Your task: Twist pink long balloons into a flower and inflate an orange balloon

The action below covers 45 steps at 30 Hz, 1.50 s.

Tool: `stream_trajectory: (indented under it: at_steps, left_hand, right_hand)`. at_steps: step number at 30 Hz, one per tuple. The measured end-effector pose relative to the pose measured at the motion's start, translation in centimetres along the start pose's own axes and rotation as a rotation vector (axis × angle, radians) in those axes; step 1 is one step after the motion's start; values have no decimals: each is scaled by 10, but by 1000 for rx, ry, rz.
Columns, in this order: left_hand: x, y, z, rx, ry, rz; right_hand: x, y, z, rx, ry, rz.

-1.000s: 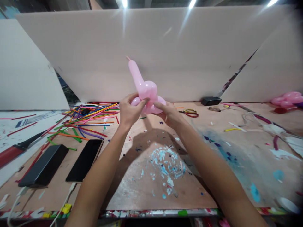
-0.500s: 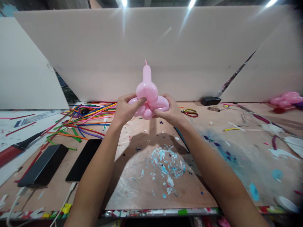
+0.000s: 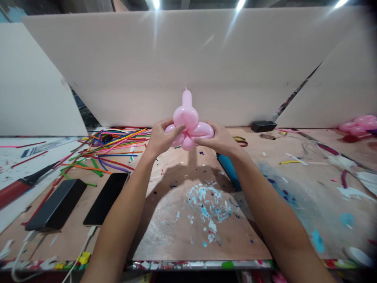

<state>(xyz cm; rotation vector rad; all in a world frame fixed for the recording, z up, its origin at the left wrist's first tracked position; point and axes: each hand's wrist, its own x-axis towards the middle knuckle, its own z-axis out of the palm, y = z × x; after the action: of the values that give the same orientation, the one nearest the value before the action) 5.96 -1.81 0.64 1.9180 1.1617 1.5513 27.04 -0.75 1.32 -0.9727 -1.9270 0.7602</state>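
A pink twisted balloon (image 3: 186, 118) is held up above the middle of the table, in front of a pale upright board. Its straight section with a small tip points up, and rounded bubbles bunch below it. My left hand (image 3: 161, 137) grips the bubbles on the left side, thumb laid toward the centre. On the right side my right hand (image 3: 220, 138) is closed round another bubble, its thumb underneath near the centre. The fingers behind the balloon are hidden.
Long uninflated balloons (image 3: 118, 143) lie at the left, beyond a black phone (image 3: 106, 199) and a dark box (image 3: 57, 204). A blue object (image 3: 231, 172) and scissors (image 3: 241, 140) are partly behind my right arm. Pink balloons (image 3: 361, 124) lie far right.
The balloon and both hands have shifted slightly right, and its upright section now looks shorter and lower. More of the blue object shows beside my right arm, and less of the scissors.
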Motion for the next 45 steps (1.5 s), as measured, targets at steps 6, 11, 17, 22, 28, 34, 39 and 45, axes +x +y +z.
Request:
stream_trajectory:
  at_steps: [6,11,17,22,28,34,39,45]
  left_hand:
    - [-1,-2,6,19,15,-21]
    - [-1,-2,7,61,68,-65]
    - [-1,-1,8,116,144,-103]
    - [-1,-2,6,132,198,-138]
    - [1,-7,7,-63,147,-99]
    - [1,-9,11,-216,133,-59]
    - [2,-12,13,-248,137,-52]
    - [0,-9,12,-135,109,-48]
  right_hand:
    - [0,5,0,-36,41,-110]
    - [0,3,4,-109,70,-119]
    - [1,3,11,-104,107,-160]
    - [2,8,16,-11,108,-157]
    - [7,18,10,170,21,-24]
    - [9,23,7,512,-138,38]
    - [11,22,9,668,-214,92]
    - [11,26,8,637,-187,69]
